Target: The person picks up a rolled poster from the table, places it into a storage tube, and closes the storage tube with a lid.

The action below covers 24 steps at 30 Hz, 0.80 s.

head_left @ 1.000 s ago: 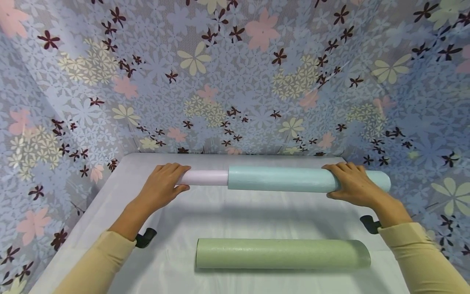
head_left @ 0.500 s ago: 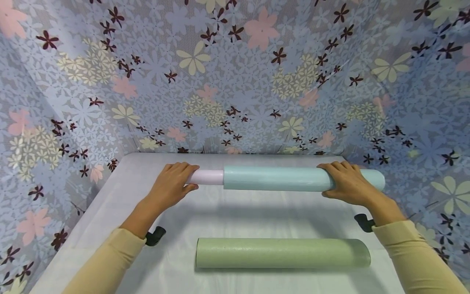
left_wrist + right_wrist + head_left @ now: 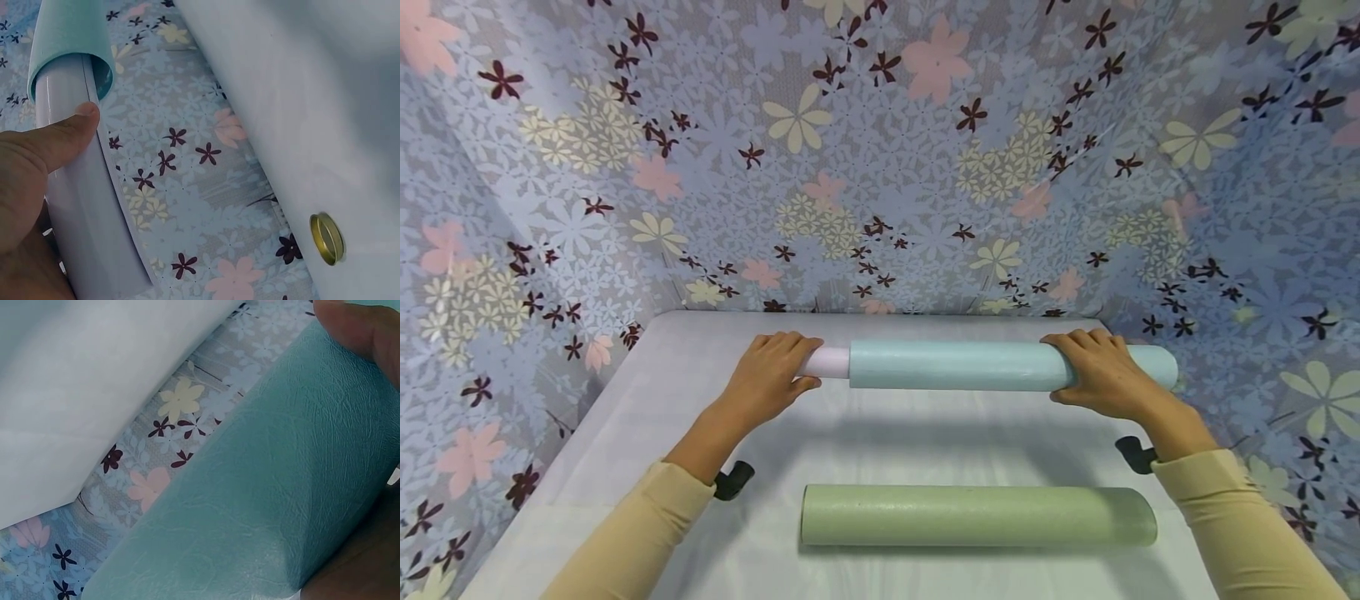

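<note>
Head view: left fingers (image 3: 808, 343) gripping the lilac rolled-sheet tube (image 3: 829, 363), right fingers (image 3: 1060, 342) the wrinkled light-blue sheet tube (image 3: 951, 367), I should hold both coaxial.

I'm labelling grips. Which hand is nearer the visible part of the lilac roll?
Left. The left hand grips the lilac roll; the right hand holds the blue tube toward its opposite end.

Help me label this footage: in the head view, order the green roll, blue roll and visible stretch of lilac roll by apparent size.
1. Green roll: longest and thickest.
2. Blue roll: slightly shorter and thinner, partly covered by the right hand.
3. Lilac roll: only a short stretch shows.
</note>
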Available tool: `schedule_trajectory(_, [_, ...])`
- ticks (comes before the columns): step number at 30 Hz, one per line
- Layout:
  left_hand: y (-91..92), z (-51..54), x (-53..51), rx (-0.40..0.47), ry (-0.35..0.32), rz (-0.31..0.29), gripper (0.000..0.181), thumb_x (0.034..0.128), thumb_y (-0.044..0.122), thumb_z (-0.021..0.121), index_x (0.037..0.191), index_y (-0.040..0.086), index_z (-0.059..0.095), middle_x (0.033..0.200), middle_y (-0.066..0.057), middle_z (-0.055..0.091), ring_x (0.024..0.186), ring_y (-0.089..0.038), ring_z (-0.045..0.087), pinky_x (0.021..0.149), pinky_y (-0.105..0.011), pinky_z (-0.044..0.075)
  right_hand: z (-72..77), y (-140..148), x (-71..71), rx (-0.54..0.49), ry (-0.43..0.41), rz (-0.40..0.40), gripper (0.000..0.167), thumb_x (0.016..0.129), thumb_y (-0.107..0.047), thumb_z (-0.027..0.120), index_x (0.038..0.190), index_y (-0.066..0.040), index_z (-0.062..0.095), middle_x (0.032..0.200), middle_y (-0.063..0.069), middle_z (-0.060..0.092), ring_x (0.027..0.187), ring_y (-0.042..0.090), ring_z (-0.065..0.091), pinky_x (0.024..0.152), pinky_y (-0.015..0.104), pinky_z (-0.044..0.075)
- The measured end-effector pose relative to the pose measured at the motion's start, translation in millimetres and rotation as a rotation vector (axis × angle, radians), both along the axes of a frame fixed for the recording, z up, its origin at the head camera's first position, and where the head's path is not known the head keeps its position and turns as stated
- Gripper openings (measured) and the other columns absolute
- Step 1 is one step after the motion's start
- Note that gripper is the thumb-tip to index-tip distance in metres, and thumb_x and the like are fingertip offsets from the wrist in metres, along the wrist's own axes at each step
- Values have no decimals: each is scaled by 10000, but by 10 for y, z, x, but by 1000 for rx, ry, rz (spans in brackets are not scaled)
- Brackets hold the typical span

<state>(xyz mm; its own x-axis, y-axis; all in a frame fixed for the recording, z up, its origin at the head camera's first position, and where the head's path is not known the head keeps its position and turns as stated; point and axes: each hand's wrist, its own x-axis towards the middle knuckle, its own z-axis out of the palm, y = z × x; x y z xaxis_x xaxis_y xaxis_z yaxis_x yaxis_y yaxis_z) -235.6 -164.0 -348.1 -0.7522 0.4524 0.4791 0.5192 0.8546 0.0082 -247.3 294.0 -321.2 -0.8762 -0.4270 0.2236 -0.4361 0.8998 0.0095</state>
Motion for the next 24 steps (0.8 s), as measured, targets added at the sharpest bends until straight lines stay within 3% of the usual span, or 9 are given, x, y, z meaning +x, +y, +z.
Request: schedule_trajectory(24, [176,-20,-22,-28,2,-24,553,778,374,743,1241,124,571,1127,-45,646,1049,-241,605,925,-443,471,-40,-78,-19,-7,28,13,757,674,-310,829,1322,-137,477,1233,186,564,1115,422,474,886,598,325])
